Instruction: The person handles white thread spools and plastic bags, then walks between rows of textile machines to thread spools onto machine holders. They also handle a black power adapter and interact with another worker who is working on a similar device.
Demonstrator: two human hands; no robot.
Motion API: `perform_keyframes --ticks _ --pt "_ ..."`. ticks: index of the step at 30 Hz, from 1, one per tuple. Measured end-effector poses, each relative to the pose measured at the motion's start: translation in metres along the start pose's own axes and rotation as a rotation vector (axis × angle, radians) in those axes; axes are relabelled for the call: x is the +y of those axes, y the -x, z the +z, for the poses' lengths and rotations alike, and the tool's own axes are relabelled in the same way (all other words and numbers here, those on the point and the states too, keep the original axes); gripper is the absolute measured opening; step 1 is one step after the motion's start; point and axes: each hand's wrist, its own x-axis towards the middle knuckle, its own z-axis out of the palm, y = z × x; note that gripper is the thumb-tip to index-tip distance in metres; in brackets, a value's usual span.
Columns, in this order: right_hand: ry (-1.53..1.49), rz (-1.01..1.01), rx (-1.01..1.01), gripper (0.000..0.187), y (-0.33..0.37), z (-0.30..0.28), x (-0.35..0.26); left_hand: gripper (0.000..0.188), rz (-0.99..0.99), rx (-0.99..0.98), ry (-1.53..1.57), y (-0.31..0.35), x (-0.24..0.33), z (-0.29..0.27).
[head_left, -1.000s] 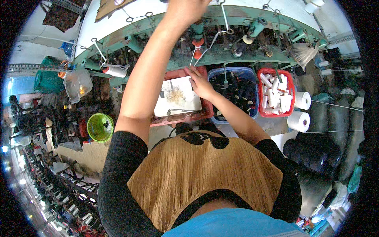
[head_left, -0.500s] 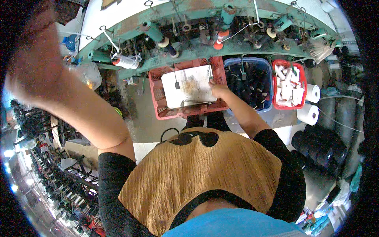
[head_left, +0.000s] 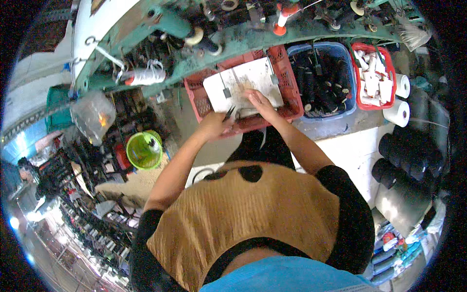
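At the stained white rectangular board (head_left: 250, 78), left hand (head_left: 214, 125) is gripping a dark pointed tool (head_left: 229, 113); can't tell if right hand (head_left: 262, 105) is holding anything.

Left hand (head_left: 213, 126) curled — right hand (head_left: 264, 108) near it, fingers (head_left: 253, 95) loosely extended

Lighting: bright, fairly even about the left hand (head_left: 214, 126) and right hand (head_left: 261, 105). Glare: haloed lamp (head_left: 14, 223), far left of the left hand. Shadow: deep inside the blue crate (head_left: 331, 117), right of the right hand. Focus: both hands slightly soft. Distortion: green rail (head_left: 233, 43) bowed beyond the hands; image border black, grainy.
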Motion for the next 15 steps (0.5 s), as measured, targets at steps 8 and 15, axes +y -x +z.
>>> perform_keyframes --ticks 8,15 --pt "1.425 0.539 -0.143 0.034 -0.026 -0.056 0.153 0.039 -0.34 0.043 0.04 0.051 -0.06 -0.034" --pt "1.359 0.31 -0.417 0.026 -0.003 -0.05 0.087 0.037 -0.302 0.177 0.097 0.072 -0.021 -0.056"
